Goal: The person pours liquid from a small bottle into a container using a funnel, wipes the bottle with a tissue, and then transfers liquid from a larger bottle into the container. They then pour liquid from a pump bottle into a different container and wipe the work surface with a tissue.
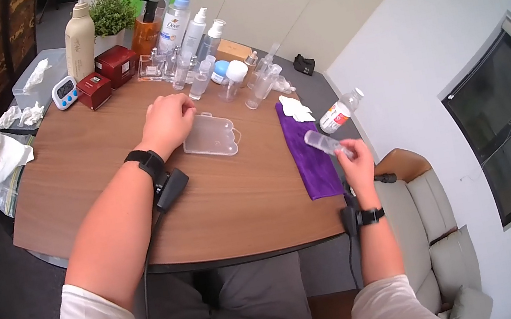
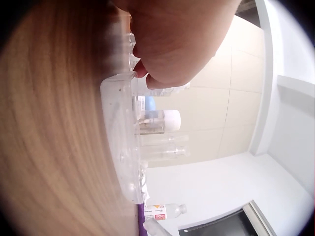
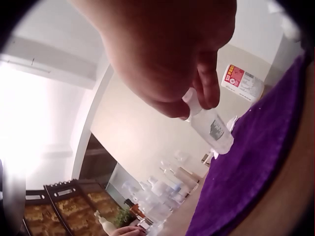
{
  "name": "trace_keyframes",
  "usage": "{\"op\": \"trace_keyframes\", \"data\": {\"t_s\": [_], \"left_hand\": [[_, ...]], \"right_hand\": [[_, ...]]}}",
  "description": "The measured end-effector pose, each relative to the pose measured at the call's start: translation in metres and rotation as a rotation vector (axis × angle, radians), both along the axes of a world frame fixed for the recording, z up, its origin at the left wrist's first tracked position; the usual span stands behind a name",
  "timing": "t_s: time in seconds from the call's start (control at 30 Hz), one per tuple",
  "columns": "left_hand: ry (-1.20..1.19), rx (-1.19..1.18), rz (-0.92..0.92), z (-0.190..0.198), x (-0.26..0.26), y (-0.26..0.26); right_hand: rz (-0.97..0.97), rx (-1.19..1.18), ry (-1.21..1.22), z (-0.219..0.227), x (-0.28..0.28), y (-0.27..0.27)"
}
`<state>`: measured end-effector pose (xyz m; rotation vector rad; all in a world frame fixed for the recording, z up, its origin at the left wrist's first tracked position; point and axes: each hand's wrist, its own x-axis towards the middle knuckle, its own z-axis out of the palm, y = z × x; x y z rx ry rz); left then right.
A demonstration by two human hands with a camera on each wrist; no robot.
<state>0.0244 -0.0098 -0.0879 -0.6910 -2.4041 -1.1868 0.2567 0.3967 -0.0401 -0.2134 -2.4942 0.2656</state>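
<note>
In the head view my right hand (image 1: 357, 162) grips a small translucent plastic bottle (image 1: 324, 142) by one end, over the purple cloth (image 1: 310, 160). The right wrist view shows fingers and thumb round the neck of this bottle (image 3: 211, 128), its dark-printed label facing the camera and its base tilted down. My left hand (image 1: 170, 125) is at the upper left corner of a clear plastic case (image 1: 211, 136) on the table. Its fingers are bent, the fingertips right at the rim of the case (image 2: 120, 128); whether they pinch it I cannot tell.
Pump bottles (image 1: 175, 24), small clear bottles (image 1: 234, 80) and red boxes (image 1: 96, 90) crowd the table's far side. A white-and-blue timer (image 1: 65, 93) stands at the left. Crumpled tissue (image 1: 295, 108) lies on the cloth's far end, beside a labelled clear bottle (image 1: 342, 111).
</note>
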Motion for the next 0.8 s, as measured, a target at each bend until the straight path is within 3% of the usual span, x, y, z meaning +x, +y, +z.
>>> {"op": "trace_keyframes", "data": {"t_s": [0.07,0.17,0.2,0.3,0.43,0.5,0.57,0.63,0.8], "left_hand": [[0.004,0.008,0.008,0.002,-0.003,-0.001],[-0.009,0.002,-0.009,0.001,-0.003,0.000],[-0.021,0.004,-0.011,0.002,-0.003,-0.001],[-0.037,0.004,-0.007,0.005,-0.001,-0.001],[-0.023,-0.014,0.007,0.004,-0.001,-0.003],[-0.032,-0.019,0.001,0.003,-0.001,-0.003],[-0.041,-0.015,0.002,0.004,-0.002,-0.002],[-0.046,-0.005,-0.004,0.003,-0.002,-0.003],[-0.051,0.014,0.000,0.001,-0.003,-0.003]], "right_hand": [[0.204,-0.664,0.116,-0.015,0.013,0.004],[0.153,-0.730,0.133,-0.021,0.023,0.005],[0.061,-0.663,0.130,-0.019,0.023,0.008],[0.047,-0.470,0.111,-0.021,0.022,0.015],[0.108,-0.427,0.121,-0.006,0.021,-0.002],[-0.003,-0.112,0.097,0.012,0.014,-0.012],[0.029,-0.091,0.077,0.029,0.009,-0.022],[0.220,-0.045,-0.027,0.040,0.005,-0.030],[0.174,0.097,-0.167,0.058,-0.013,-0.045]]}}
